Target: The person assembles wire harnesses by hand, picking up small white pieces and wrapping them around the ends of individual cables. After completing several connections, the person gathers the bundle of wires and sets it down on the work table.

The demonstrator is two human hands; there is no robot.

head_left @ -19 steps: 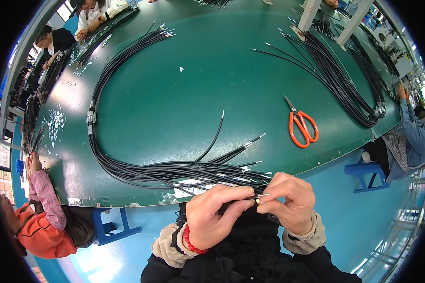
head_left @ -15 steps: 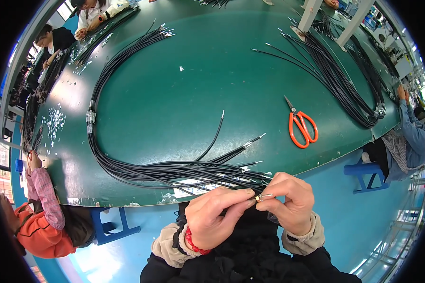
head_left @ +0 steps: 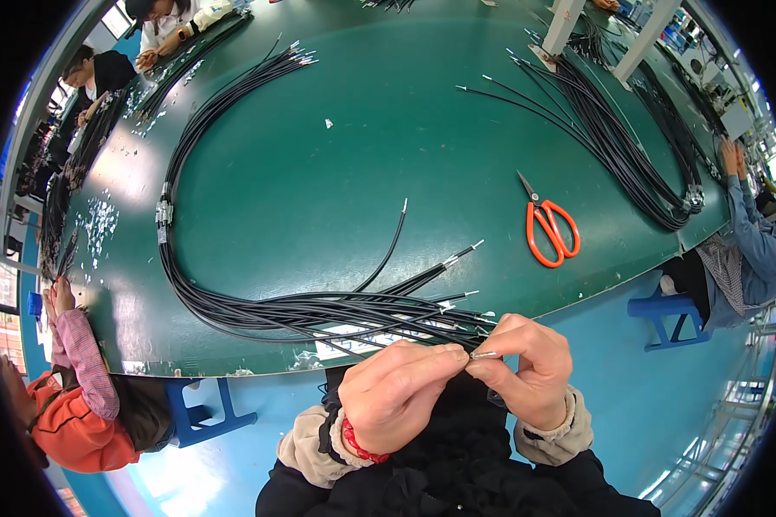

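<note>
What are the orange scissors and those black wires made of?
The scissors: orange handles look like smooth plastic, the grey blades like metal. The black wires: a matte coat, probably plastic or rubber, since they bend in curves; their bare tips shine like metal. Both hands pinch one small shiny tip.

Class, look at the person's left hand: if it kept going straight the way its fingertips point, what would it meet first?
The left hand points right, pinching a small metal cable end. Straight on, it would first meet the fingertips of the right hand, which already touch that same piece; depth looks matched.
</note>
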